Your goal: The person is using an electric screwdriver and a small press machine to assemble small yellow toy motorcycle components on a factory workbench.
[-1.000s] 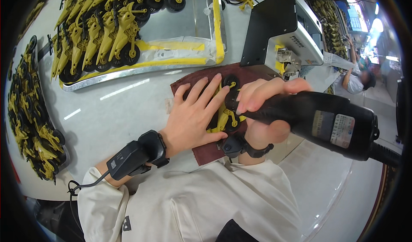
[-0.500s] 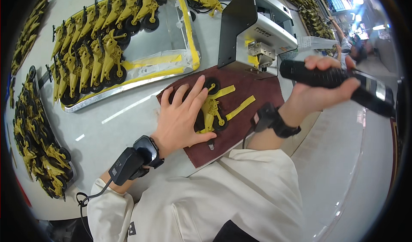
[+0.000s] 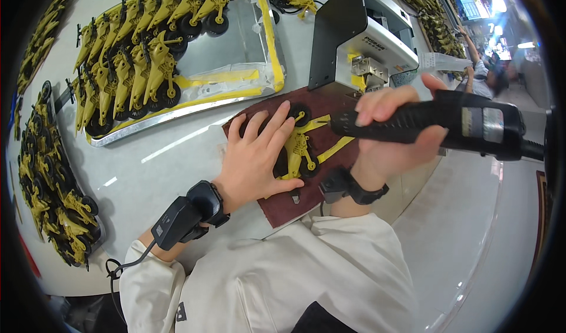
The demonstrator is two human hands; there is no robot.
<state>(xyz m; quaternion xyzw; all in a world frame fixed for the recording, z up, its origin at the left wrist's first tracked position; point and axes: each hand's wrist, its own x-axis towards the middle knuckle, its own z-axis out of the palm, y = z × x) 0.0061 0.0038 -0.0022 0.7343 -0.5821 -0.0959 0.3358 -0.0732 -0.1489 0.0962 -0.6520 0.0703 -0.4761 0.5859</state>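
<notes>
A yellow toy motorcycle [image 3: 299,147] with black wheels lies on its side on a dark red mat [image 3: 277,209]. Across its left part spreads my left hand [image 3: 256,156], fingers stretched and thumb along its near end, holding it down; the palm hides some of it. My right hand [image 3: 392,126] is closed round a black corded electric screwdriver [image 3: 466,123], held above the mat's right side. The tool's front end points left toward the toy, apart from it. Its bit cannot be made out.
Behind the mat stands a white and black machine [image 3: 368,50] with a metal block on its front. A metal-edged tray [image 3: 230,94] holds rows of similar toys at the back left. Another pile of toys [image 3: 59,185] lies far left. Yellow strips [image 3: 335,149] lie on the mat.
My right hand has brought the electric screwdriver left and lower, closer to the toy motorcycle. My left hand stays on the toy; the whole view has shifted slightly.
</notes>
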